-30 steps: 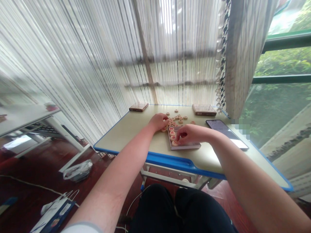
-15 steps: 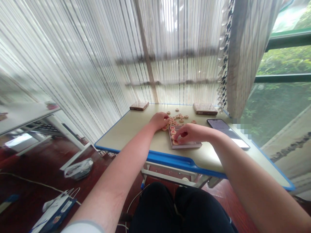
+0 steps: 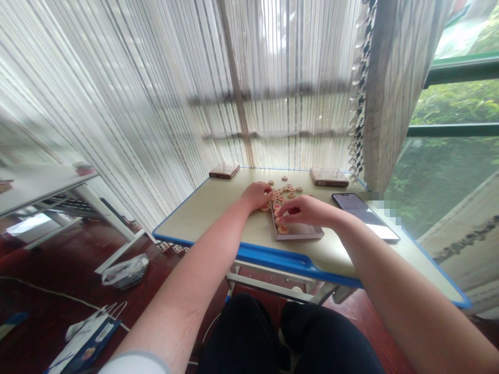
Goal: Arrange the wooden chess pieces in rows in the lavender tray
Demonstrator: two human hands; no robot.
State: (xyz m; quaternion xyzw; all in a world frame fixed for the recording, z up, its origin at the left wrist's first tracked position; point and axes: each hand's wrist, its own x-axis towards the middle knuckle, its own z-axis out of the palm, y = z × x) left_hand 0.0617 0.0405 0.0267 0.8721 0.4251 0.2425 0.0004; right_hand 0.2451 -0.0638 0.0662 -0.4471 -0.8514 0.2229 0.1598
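Note:
Round wooden Chinese chess pieces (image 3: 291, 195) with red characters lie in a loose pile on the cream table. My left hand (image 3: 257, 195) rests at the pile's left side, fingers curled in against the pieces; what its fingertips grip is hidden. In front of the pile sits a shallow open box (image 3: 300, 236), with a column of pieces along its left wall. The nearest piece (image 3: 283, 229) lies uncovered in the box's front left corner. Just above that column hovers my right hand (image 3: 300, 211), its thumb and bent fingers apart, with nothing visible between them.
A phone (image 3: 364, 215) lies on the table's right side. Two flat brown boxes stand at the back, one left (image 3: 224, 171) and one right (image 3: 329, 176). The table's blue edge (image 3: 273, 253) runs before my knees. A plastic bag (image 3: 125, 271) is on the floor at left.
My right hand has lifted slightly off the nearest piece in the box and moved away from me, leaving that piece in view. The left hand stays at the pile.

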